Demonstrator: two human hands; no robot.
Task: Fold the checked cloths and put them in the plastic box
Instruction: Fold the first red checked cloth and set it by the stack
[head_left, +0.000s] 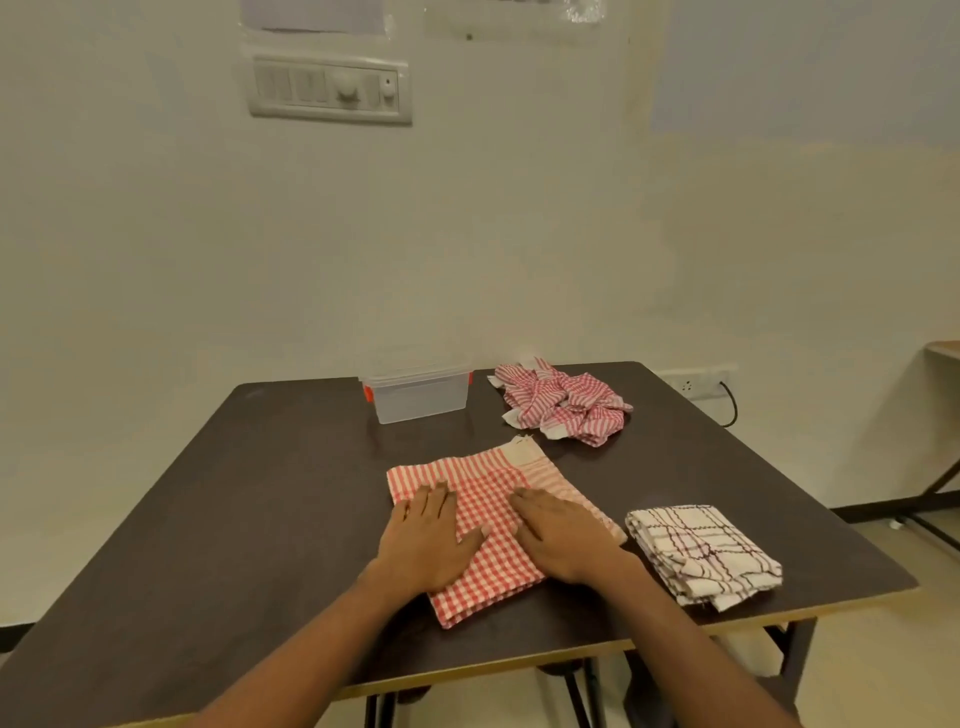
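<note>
I see the left hand (426, 545) and right hand (561, 540) flat, fingers straight, grasping nothing, pressing the folded red-checked cloth (485, 499); the plastic box (418, 400) stands at its eleven o'clock.

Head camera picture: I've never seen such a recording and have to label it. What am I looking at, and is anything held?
There is no machine here: a person wears one camera on the head, looking forward and down, so you see their own arms. The left hand and right hand lie flat, fingers straight, pressing a red-and-white checked cloth on a dark brown table. Nothing is gripped. Behind stand a clear plastic box with red clips and a crumpled heap of red-and-white cloths. At the right lies a folded white cloth with dark lines.
</note>
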